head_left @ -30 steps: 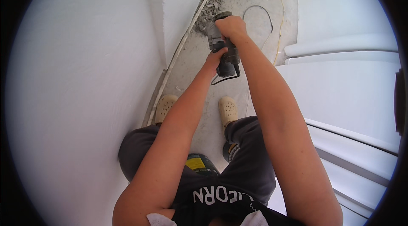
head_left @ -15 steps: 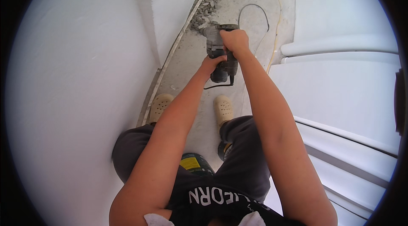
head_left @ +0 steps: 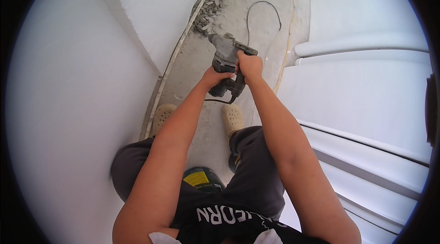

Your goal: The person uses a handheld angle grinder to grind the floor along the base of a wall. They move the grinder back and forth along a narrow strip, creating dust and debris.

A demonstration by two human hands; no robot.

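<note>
Both of my hands hold a dusty grey and black rotary hammer (head_left: 225, 52) in front of my feet, its nose pointing away and to the left. My right hand (head_left: 250, 67) is closed around the rear handle. Below the grey housing, my left hand (head_left: 214, 78) wraps the dark motor body from the left side. Just past the nose lies a heap of broken grey rubble (head_left: 208, 12) along the wall's foot. Whether a bit is fitted in the nose I cannot tell. A black power cord (head_left: 219, 101) leaves the bottom of the handle.
A white wall (head_left: 68, 97) rises on the left, with a pale strip (head_left: 179, 37) along its foot. White stepped panels (head_left: 357, 92) stand on the right. A black cable loop (head_left: 248, 19) and a yellowish cord (head_left: 289, 37) lie on the concrete floor. A dark green bucket (head_left: 208, 180) sits between my legs.
The rotary hammer has come nearer to me and tilted, its nose swinging away from the rubble while the handle end shifted left. Both hands moved with it, keeping their hold. The whole view shifted slightly.
</note>
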